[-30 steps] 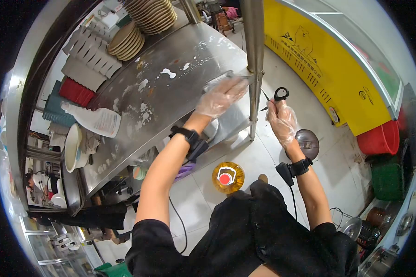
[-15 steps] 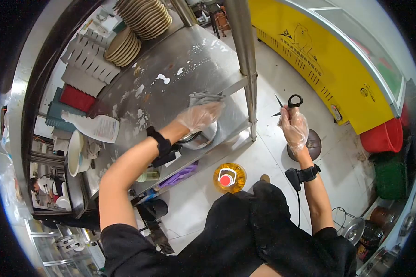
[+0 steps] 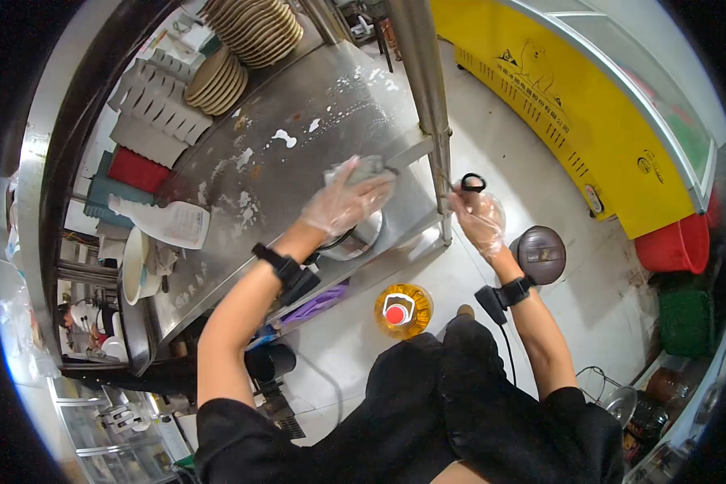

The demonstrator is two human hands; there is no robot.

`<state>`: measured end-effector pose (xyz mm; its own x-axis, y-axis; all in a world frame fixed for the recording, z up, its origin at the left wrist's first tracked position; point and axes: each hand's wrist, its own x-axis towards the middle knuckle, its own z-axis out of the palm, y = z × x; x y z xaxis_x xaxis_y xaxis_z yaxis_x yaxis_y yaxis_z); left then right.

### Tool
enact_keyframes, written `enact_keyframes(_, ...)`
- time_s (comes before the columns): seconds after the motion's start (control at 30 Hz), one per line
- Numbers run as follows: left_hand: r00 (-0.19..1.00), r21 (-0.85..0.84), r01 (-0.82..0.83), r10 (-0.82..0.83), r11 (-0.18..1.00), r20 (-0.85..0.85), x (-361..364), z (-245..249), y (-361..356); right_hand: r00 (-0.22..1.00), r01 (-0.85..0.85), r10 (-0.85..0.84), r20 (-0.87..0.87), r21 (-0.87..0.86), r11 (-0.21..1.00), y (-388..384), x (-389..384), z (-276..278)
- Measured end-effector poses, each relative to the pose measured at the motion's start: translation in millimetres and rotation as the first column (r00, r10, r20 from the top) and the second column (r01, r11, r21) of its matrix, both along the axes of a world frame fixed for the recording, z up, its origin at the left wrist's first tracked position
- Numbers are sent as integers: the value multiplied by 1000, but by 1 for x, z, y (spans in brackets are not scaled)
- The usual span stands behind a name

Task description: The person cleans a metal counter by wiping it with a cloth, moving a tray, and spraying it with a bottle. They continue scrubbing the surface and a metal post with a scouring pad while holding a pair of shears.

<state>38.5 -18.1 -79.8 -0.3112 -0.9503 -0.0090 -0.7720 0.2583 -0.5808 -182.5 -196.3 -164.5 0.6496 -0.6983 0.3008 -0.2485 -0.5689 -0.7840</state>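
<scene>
My left hand, in a clear plastic glove, is on a grey cloth at the right part of the steel table. Just below that hand, a round metal pot is partly covered by it. My right hand, gloved as well, is closed around black-handled scissors beside the table's upright post. The blades are hard to make out against the post. White foam patches dot the tabletop.
A spray bottle, a bowl and stacked plates stand at the left. An oil jug and a dark round object are on the floor. The yellow freezer is at the right.
My right hand has moved left with the scissors, closer to the table post. My left hand has shifted slightly on the cloth, its fingers now more spread.
</scene>
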Motion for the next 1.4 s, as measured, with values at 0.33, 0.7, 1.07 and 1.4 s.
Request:
enact_keyframes(0.33, 585, -393, -582, 31, 712, -811, 5, 1, 34, 974, -107, 95, 203, 50, 993, 0, 73, -55)
enact_keyframes(0.7, 556, -404, -604, 0, 687, -831, 3, -6, 25, 927, -124, 76, 366, 110, 986, -7, 88, -60)
enact_keyframes(1.07, 593, -442, -584, -14, 681, -805, 1, -4, 24, 914, -208, 198, 356, -10, 978, -7, 96, -73)
enact_keyframes(1.4, 626, -463, -578, 1, 672, -780, 0, -4, 23, 902, -122, 100, 421, 26, 992, -6, 98, -69)
